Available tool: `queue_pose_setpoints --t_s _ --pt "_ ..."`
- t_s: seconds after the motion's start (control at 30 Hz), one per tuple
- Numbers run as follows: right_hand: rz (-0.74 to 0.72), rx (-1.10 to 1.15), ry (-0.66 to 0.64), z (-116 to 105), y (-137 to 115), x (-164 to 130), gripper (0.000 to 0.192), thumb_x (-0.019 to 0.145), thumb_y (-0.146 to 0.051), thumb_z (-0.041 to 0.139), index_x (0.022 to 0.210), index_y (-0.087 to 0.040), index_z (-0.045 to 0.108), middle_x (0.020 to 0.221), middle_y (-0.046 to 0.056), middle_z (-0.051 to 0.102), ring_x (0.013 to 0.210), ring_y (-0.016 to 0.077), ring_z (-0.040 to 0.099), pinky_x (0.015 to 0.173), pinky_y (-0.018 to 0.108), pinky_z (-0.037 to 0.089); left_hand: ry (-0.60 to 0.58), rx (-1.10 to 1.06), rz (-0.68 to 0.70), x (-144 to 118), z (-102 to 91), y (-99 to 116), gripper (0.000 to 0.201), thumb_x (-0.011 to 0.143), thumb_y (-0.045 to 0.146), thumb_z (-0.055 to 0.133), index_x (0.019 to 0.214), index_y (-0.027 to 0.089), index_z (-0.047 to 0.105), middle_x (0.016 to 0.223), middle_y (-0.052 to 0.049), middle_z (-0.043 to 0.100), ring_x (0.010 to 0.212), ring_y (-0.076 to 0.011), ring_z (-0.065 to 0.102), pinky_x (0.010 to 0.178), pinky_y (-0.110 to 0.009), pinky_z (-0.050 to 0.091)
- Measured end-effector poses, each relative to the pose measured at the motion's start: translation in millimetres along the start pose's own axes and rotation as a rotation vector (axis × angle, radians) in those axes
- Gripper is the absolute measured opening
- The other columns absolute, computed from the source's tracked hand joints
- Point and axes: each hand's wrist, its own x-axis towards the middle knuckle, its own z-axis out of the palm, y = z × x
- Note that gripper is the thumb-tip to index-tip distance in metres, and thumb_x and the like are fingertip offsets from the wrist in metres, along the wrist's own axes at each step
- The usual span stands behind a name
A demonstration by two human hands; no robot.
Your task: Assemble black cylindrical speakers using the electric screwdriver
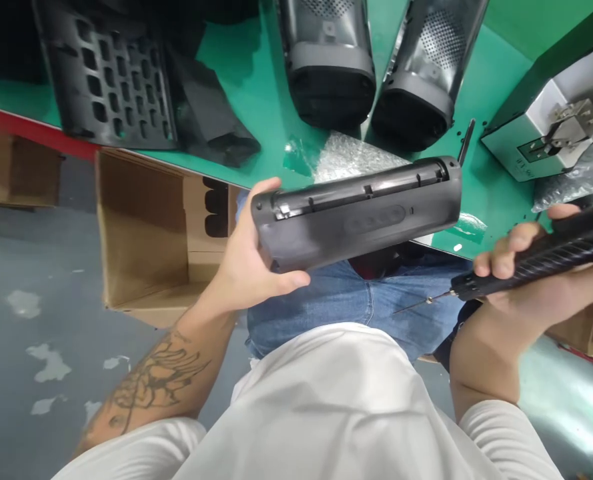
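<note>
A long, dark grey casing (333, 229), marked by an oval panel (377, 219) and slotted recess (341, 195), is gripped in the left hand (249, 267); a black screwdriver (549, 259), in the right hand (531, 299).

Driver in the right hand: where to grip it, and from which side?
Likely best by its ribbed body, from the side opposite the bit: that part is thick and textured, while the bit is thin and points left. The right hand holds the driver there.
</note>
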Motion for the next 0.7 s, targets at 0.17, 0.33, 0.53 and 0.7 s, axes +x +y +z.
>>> queue_pose_setpoints --t_s 0.17,0.33,0.53,0.7 --pt "0.095 -0.013 -0.109 2 21 5 0.071 0.092 -0.088 0.070 0.116 -0.022 0.066 0.087 0.004 0.072 0.050 0.0165 0.060 0.040 0.028 0.051 -0.027 0.003 -0.022 -2 -4.0 -3 0.125 0.060 0.078 0.097 0.168 0.040 0.046 0.141 -0.008 0.070 0.125 -0.0441 0.074 0.110 -0.063 0.066" --pt "0.119 -0.059 -0.134 7 35 1 0.071 0.097 -0.090 0.061 0.113 -0.021 0.065 0.091 0.005 0.074 0.046 0.0167 0.059 0.037 0.026 0.048 -0.016 0.019 -0.024 -5 1.1 -4 0.128 0.060 0.084 0.094 0.169 0.040 0.043 0.145 -0.009 0.069 0.129 -0.0450 0.072 0.111 -0.063 0.065" --pt "0.103 -0.040 -0.090 11 40 -7 0.065 0.098 -0.086 0.063 0.110 -0.021 0.068 0.097 0.008 0.075 0.046 0.0173 0.059 0.038 0.029 0.050 0.032 0.048 -0.027 -11 10.2 -5 0.131 0.060 0.091 0.090 0.169 0.040 0.039 0.146 -0.010 0.067 0.130 -0.0428 0.072 0.111 -0.062 0.064" --pt "0.079 -0.007 -0.128 8 40 -15 0.063 0.099 -0.083 0.065 0.111 -0.021 0.069 0.113 0.010 0.076 0.045 0.0173 0.059 0.037 0.031 0.050 0.107 0.184 0.092 -25 21.7 -8 0.140 0.051 0.090 0.094 0.169 0.040 0.039 0.161 -0.012 0.056 0.142 -0.0453 0.064 0.120 -0.061 0.058"
